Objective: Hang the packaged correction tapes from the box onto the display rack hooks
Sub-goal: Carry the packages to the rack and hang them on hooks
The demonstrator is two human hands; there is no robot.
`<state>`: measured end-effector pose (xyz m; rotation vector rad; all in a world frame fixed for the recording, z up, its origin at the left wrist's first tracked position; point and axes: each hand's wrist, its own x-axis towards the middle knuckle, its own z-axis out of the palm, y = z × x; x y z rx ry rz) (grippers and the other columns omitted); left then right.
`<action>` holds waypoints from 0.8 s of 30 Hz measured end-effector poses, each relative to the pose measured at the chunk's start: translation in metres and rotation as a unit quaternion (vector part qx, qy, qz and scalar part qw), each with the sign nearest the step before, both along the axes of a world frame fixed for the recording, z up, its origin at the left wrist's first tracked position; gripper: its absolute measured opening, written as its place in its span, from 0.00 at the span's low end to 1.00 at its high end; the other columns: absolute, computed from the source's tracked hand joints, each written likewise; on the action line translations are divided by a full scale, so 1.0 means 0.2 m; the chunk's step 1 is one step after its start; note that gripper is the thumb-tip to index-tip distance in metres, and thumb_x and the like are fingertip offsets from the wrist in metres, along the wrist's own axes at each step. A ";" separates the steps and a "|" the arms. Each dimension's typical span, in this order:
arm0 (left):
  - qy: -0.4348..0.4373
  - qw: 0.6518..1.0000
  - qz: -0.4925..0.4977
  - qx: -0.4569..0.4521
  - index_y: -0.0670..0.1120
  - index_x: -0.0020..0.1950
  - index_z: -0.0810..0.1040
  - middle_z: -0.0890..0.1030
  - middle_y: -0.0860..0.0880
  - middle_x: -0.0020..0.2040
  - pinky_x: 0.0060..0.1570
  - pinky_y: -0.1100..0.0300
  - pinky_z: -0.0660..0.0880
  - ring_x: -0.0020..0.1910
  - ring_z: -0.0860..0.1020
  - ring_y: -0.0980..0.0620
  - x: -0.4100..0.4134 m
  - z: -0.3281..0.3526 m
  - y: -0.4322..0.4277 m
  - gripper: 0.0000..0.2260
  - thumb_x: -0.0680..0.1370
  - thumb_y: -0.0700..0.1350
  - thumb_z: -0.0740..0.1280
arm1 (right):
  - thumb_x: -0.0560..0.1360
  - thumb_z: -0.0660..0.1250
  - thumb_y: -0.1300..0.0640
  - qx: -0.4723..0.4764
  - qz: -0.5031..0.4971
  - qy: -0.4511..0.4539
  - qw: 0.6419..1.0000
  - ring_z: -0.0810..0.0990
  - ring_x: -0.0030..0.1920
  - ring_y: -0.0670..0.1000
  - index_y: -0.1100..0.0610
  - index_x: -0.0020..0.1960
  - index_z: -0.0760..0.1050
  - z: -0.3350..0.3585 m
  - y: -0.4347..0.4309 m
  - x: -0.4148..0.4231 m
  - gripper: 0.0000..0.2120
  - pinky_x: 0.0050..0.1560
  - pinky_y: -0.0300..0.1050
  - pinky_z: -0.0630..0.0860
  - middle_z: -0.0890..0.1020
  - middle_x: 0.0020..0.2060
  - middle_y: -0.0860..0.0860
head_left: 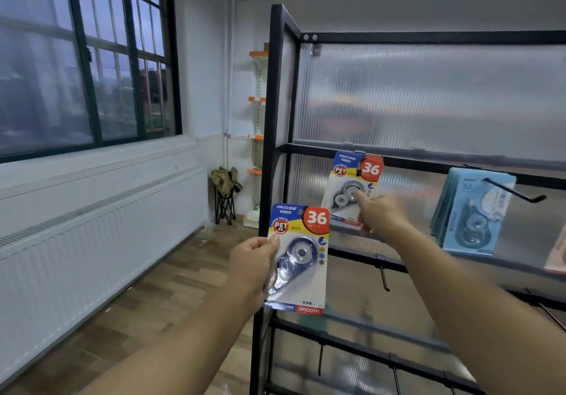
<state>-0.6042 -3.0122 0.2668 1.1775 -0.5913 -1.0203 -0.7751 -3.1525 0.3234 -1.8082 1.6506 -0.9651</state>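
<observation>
A packaged correction tape (298, 260) is upright before the display rack (269, 119)'s left post, its left edge pinched by the left hand (252, 264). The blurred right hand (381, 215) touches a stack of matching packs (352, 189) hanging near the second rail's left end; its grip is unclear. Light-blue packs (471, 211) hang further right.

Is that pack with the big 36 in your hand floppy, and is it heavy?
Probably fairly stiff: the pack stands upright though the left hand pinches only one edge. Likely light, being thin card with a small plastic bubble. The shiny bubble may feel slippery.
</observation>
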 end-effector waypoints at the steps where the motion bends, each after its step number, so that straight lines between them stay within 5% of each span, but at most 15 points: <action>1: -0.007 1.000 -0.007 0.004 0.38 0.47 0.76 0.83 0.40 0.39 0.31 0.55 0.79 0.33 0.81 0.46 -0.02 -0.01 -0.01 0.07 0.78 0.43 0.66 | 0.81 0.56 0.43 0.029 0.051 -0.057 0.997 0.74 0.27 0.49 0.63 0.42 0.78 -0.04 0.06 -0.01 0.25 0.31 0.43 0.73 0.81 0.30 0.54; 6: -0.004 0.998 -0.059 0.007 0.40 0.47 0.75 0.82 0.39 0.42 0.42 0.48 0.79 0.39 0.81 0.42 -0.20 -0.01 -0.06 0.07 0.79 0.44 0.65 | 0.80 0.59 0.46 0.132 0.200 -0.174 0.955 0.68 0.24 0.47 0.60 0.43 0.78 -0.23 0.29 -0.19 0.19 0.23 0.38 0.63 0.81 0.31 0.53; 11: -0.012 0.994 -0.113 0.003 0.41 0.46 0.77 0.82 0.39 0.45 0.46 0.46 0.79 0.43 0.81 0.42 -0.42 -0.05 -0.15 0.05 0.79 0.42 0.66 | 0.79 0.63 0.59 0.081 0.168 -0.228 0.956 0.65 0.21 0.45 0.58 0.40 0.76 -0.30 0.37 -0.43 0.10 0.21 0.36 0.62 0.76 0.26 0.50; 14: -0.099 0.986 -0.133 0.021 0.39 0.46 0.79 0.82 0.41 0.43 0.49 0.49 0.77 0.42 0.79 0.45 -0.52 -0.13 -0.23 0.04 0.78 0.39 0.66 | 0.79 0.63 0.60 0.051 0.096 -0.189 0.976 0.65 0.20 0.45 0.57 0.37 0.75 -0.33 0.35 -0.54 0.13 0.22 0.38 0.63 0.73 0.23 0.48; 17: -0.194 0.968 -0.150 0.054 0.40 0.42 0.78 0.78 0.46 0.36 0.33 0.66 0.73 0.34 0.75 0.51 -0.59 -0.22 -0.28 0.06 0.78 0.38 0.65 | 0.80 0.63 0.59 0.070 0.052 -0.136 0.987 0.70 0.20 0.44 0.58 0.38 0.75 -0.41 0.33 -0.60 0.11 0.25 0.40 0.67 0.73 0.21 0.46; 21: -0.277 0.940 -0.142 0.138 0.43 0.48 0.78 0.80 0.44 0.43 0.43 0.60 0.72 0.44 0.78 0.46 -0.62 -0.32 -0.32 0.04 0.79 0.41 0.64 | 0.80 0.61 0.56 0.160 0.012 -0.092 0.983 0.76 0.27 0.49 0.57 0.40 0.72 -0.55 0.29 -0.58 0.10 0.26 0.36 0.71 0.76 0.32 0.52; 24: -0.283 0.929 -0.149 0.184 0.45 0.45 0.75 0.78 0.47 0.40 0.42 0.59 0.71 0.43 0.77 0.47 -0.62 -0.37 -0.37 0.04 0.79 0.41 0.63 | 0.80 0.60 0.54 0.175 0.007 -0.042 0.984 0.79 0.31 0.48 0.57 0.44 0.75 -0.62 0.26 -0.56 0.09 0.30 0.39 0.73 0.78 0.35 0.52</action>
